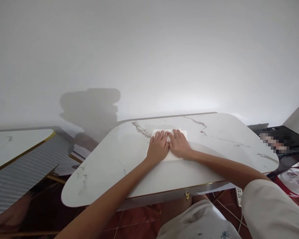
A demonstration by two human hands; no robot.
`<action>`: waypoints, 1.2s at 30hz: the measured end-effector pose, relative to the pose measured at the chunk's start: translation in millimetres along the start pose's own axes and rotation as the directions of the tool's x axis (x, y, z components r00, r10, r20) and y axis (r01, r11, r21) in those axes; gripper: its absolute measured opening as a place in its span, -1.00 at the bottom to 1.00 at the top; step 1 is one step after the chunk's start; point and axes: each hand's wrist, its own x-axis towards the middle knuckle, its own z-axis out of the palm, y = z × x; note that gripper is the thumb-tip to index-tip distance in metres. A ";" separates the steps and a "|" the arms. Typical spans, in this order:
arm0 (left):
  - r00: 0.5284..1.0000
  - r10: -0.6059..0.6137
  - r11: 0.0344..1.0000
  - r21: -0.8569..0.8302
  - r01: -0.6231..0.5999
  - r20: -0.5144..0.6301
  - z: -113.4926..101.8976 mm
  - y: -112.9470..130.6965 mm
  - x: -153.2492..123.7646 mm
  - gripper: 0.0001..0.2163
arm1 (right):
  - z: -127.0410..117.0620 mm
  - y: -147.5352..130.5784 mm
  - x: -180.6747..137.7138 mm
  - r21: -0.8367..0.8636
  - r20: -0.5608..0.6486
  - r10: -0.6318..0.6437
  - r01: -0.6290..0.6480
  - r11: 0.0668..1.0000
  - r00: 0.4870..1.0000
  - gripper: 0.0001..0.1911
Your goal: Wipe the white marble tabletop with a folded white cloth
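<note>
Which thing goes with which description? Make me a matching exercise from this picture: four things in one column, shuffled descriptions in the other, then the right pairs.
Column one
1. white cloth
2. knob
3. floor tiles
4. large shadow

Column two
A. dark red
B. grey, cast on the wall
C. beneath the left hand and the right hand
D. gold-coloured, on the front of the marbled table

Pairs: 1-C, 2-D, 3-A, 4-B
</note>
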 end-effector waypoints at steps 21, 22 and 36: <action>0.980 0.164 0.986 0.027 -0.162 -0.116 -6.4 9.9 -102.6 -0.50 | -29.3 -23.2 -104.5 0.102 0.017 -0.125 0.122 0.987 0.992 -0.43; 0.977 0.172 0.985 0.024 -0.170 -0.124 -5.2 16.4 -103.5 -0.51 | -30.1 -19.1 -109.2 0.094 0.002 -0.121 0.121 0.988 0.993 -0.43; 0.993 0.120 0.986 -0.116 -0.120 -0.008 8.4 30.9 21.5 -0.51 | -23.1 54.3 -9.9 -0.005 0.087 -0.048 0.049 0.999 0.995 -0.42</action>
